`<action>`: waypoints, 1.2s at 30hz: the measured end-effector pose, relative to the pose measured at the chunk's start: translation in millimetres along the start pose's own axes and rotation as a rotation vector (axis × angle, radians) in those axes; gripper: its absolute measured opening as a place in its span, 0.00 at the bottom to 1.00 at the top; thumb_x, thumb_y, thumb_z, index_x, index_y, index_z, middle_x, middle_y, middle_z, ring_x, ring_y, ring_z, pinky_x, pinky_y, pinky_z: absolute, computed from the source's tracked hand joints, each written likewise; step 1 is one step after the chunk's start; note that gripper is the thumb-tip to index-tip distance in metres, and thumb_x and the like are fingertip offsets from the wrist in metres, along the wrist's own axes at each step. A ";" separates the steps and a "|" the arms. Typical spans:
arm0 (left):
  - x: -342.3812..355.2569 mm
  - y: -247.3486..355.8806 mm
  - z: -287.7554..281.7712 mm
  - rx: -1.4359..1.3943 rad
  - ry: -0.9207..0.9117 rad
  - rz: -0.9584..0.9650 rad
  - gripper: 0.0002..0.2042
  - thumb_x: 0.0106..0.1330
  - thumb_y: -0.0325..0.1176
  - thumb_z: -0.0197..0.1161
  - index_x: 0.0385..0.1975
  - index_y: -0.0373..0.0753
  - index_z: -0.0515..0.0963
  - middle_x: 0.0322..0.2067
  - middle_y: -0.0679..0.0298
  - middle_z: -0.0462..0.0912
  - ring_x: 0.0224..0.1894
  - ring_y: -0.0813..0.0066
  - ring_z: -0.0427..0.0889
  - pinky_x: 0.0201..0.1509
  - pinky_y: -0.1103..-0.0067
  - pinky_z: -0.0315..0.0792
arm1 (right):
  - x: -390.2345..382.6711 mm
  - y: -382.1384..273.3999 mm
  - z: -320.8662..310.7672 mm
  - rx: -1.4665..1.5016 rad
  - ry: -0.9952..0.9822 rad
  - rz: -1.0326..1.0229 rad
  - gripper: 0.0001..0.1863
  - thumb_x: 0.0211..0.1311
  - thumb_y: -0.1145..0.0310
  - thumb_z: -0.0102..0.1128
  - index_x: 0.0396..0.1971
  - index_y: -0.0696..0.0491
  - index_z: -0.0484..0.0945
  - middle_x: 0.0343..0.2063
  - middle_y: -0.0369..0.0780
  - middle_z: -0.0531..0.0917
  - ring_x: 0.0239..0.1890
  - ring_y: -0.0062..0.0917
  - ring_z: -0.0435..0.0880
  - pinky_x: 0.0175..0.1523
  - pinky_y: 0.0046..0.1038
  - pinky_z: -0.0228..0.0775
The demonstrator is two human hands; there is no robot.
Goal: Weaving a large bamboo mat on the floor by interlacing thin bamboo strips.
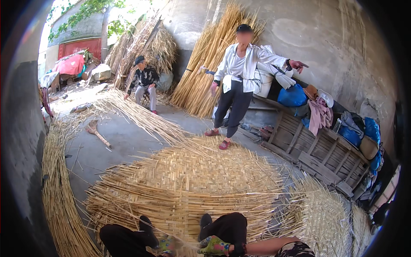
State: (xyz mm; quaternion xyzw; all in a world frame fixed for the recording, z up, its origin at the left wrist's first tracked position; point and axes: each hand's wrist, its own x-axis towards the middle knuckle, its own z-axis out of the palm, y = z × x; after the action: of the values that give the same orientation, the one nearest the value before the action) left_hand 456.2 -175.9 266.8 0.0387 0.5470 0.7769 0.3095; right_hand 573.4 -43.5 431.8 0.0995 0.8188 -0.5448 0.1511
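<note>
My right hand (215,246), in a green patterned glove, is at the lower edge with its fingers closed. A thin pale reed strip (186,245) seems to run from it toward my left hand (169,245). That left hand is gloved too, but motion smears its fingers. Both hands are low between my bent knees, over a large woven reed mat (192,171). Close weave covers the mat's far part; nearer me, long loose reeds (137,197) lie across it. My dark shoes rest on the near reeds.
A person in a white shirt (239,64) stands at the mat's far edge, one arm pointing right. Another person (145,83) sits farther back beside spread reeds (141,115). A hand broom (97,132), a reed bundle (64,188), a wooden frame (319,156) and leaning reed sheaves (209,60) surround us.
</note>
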 end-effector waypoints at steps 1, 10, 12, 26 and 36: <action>0.8 0.7 -1.1 0.005 0.008 0.001 0.15 0.58 0.42 0.51 0.32 0.35 0.70 0.27 0.59 0.74 0.31 0.72 0.75 0.35 0.73 0.71 | 0.7 0.1 -0.8 0.002 -0.002 0.000 0.13 0.50 0.63 0.57 0.16 0.57 0.77 0.09 0.37 0.75 0.10 0.17 0.72 0.18 0.20 0.66; 3.3 3.0 -5.9 0.059 0.067 0.008 0.14 0.59 0.42 0.50 0.32 0.35 0.70 0.27 0.59 0.74 0.31 0.72 0.75 0.35 0.73 0.71 | 2.0 -0.5 -1.3 0.007 -0.012 -0.003 0.13 0.50 0.63 0.57 0.16 0.58 0.77 0.09 0.37 0.75 0.10 0.17 0.72 0.18 0.20 0.66; 4.2 3.6 -8.0 0.077 0.083 0.009 0.14 0.59 0.42 0.50 0.32 0.35 0.70 0.27 0.59 0.74 0.31 0.72 0.75 0.35 0.73 0.71 | 2.2 -1.1 -2.2 0.009 -0.016 0.001 0.13 0.50 0.63 0.57 0.16 0.58 0.77 0.09 0.37 0.75 0.10 0.17 0.72 0.18 0.20 0.66; 5.6 9.8 -17.8 0.382 0.280 0.007 0.13 0.59 0.41 0.50 0.32 0.35 0.70 0.27 0.59 0.74 0.31 0.71 0.75 0.34 0.73 0.71 | -4.1 -8.6 -7.0 0.007 -0.038 0.034 0.14 0.50 0.63 0.57 0.16 0.58 0.77 0.08 0.37 0.75 0.09 0.17 0.72 0.17 0.19 0.65; 31.2 -26.1 -34.2 -0.370 -0.047 0.085 0.10 0.60 0.36 0.50 0.31 0.36 0.70 0.25 0.60 0.74 0.30 0.71 0.75 0.33 0.74 0.72 | -10.8 -11.7 -15.1 0.052 -0.096 0.029 0.12 0.52 0.63 0.56 0.20 0.58 0.76 0.12 0.37 0.75 0.12 0.17 0.73 0.18 0.18 0.66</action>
State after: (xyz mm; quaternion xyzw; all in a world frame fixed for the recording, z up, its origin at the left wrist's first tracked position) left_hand 428.8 -182.3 221.6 0.0223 0.3852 0.8755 0.2909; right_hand 577.6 -34.1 451.2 0.0890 0.7948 -0.5676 0.1953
